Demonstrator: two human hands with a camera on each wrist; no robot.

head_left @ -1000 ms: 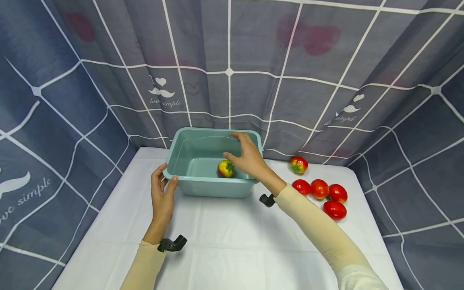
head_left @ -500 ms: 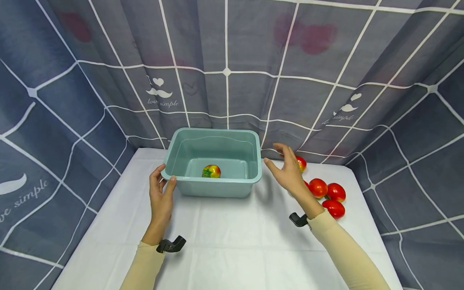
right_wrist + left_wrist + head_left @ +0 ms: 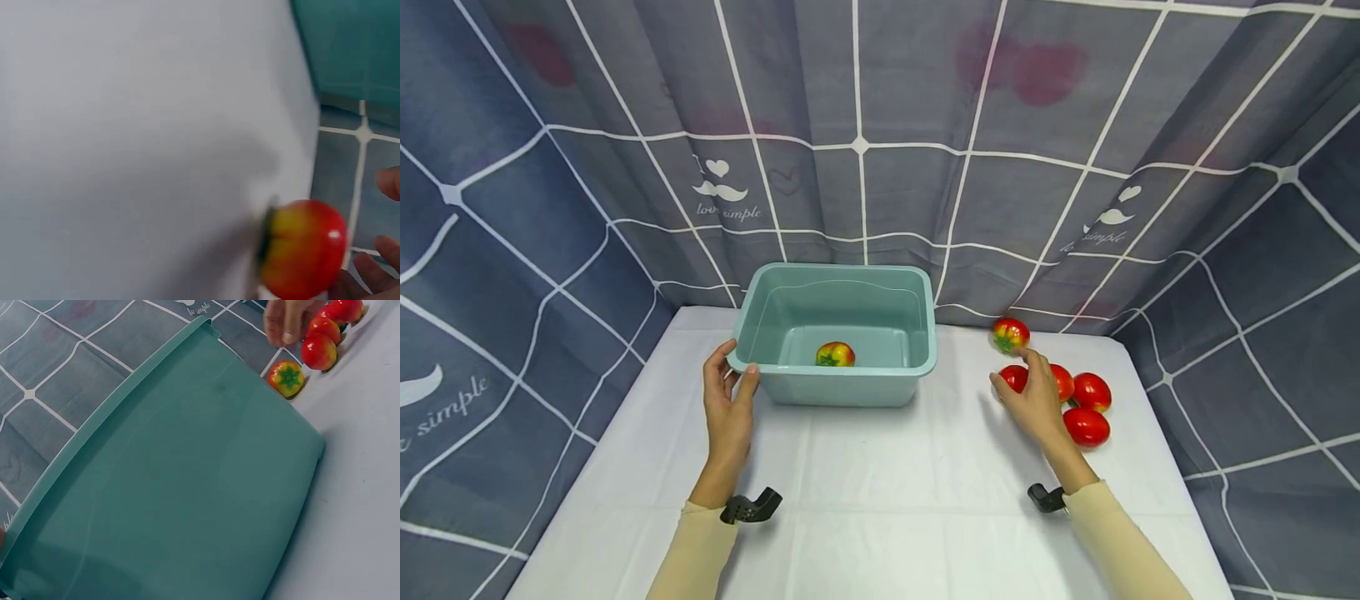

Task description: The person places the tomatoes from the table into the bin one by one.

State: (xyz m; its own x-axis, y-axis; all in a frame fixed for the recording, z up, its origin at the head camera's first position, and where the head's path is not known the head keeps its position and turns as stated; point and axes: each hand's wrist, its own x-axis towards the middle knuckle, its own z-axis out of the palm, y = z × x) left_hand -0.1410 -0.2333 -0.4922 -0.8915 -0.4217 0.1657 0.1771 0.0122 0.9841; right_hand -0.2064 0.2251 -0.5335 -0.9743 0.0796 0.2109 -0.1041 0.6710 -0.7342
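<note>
A teal plastic basin (image 3: 835, 388) stands at the back of the white table, and one red-yellow tomato (image 3: 835, 354) with a green top lies inside it. My left hand (image 3: 727, 417) grips its front left corner, thumb on the near side of the rim. To the right, my right hand (image 3: 1036, 404) hovers with spread fingers over a red tomato (image 3: 1012, 378), overlapping the group in the head view. In the right wrist view a blurred red-yellow tomato (image 3: 306, 250) sits below the fingertips (image 3: 389, 182). Nothing shows between the right thumb and fingers.
Behind the hand lies another red-yellow tomato (image 3: 1011, 335) near the curtain. Beside it are red tomatoes (image 3: 1091, 392), one (image 3: 1086, 427) nearest the front. A grey checked curtain (image 3: 910, 200) encloses the table's back and sides. Each wrist carries a black camera mount (image 3: 751, 506).
My right hand has moved from over the basin rightward to the tomatoes. The tomato in the basin has rolled left and come to rest. The left hand has kept its hold.
</note>
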